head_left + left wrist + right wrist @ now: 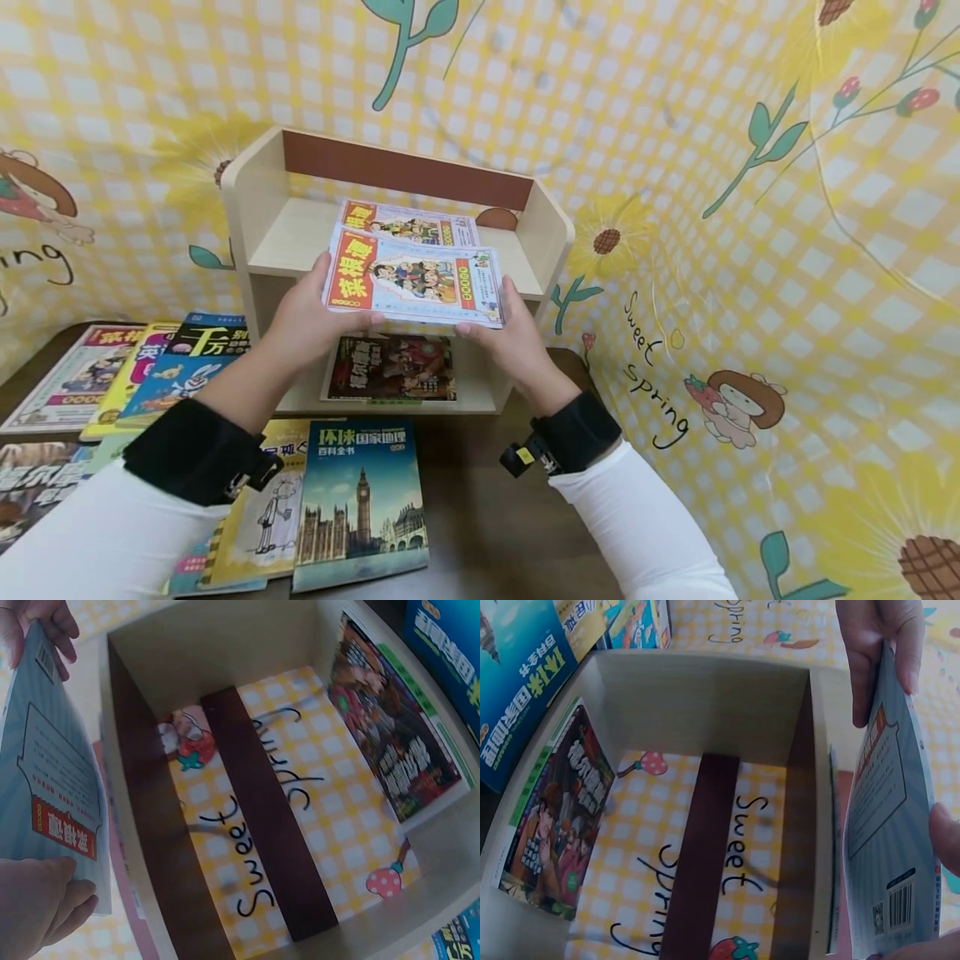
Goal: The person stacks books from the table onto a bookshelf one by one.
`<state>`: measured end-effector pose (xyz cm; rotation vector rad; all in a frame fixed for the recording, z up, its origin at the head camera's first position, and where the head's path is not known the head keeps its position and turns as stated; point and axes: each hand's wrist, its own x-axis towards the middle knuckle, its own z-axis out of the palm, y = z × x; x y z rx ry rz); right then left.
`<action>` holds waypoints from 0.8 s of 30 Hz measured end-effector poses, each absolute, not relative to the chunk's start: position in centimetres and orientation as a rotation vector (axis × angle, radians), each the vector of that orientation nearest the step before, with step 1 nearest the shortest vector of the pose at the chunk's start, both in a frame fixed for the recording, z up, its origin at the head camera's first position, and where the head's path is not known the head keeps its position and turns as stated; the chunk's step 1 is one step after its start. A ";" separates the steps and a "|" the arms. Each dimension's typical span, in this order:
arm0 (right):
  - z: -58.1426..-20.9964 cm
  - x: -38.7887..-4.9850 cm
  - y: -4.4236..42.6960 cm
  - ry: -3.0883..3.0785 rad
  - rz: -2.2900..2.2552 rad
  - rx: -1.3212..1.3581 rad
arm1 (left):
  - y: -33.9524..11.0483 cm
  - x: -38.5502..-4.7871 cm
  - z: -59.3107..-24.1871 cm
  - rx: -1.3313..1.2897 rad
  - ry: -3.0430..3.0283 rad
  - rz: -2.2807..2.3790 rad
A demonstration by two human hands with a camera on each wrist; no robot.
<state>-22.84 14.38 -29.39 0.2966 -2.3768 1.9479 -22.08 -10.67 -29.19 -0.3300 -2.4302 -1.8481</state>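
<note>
The step in hand looks like placing a comic book (416, 282) on the upper shelf (288, 237). It sits in a 2-handed grip over the shelf's front: left hand (311, 312) and right hand (510, 342) pinch its 2 ends, thumbs on the cover. The next move likely calls for lowering it toward the similar book (408, 223) just beyond the grip. Its cover is pale blue, red-banded, with cartoon figures.
</note>
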 end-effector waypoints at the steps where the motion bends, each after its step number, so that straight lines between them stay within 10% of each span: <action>1: -29.3 -23.1 14.3 -2.392 1.943 0.284 | -10.7 -22.3 -29.2 -0.310 -2.438 -1.860; 24: -27.4 -27.4 13.4 -2.715 1.404 0.402 | -11.3 -26.7 -27.9 -0.316 -2.637 -1.415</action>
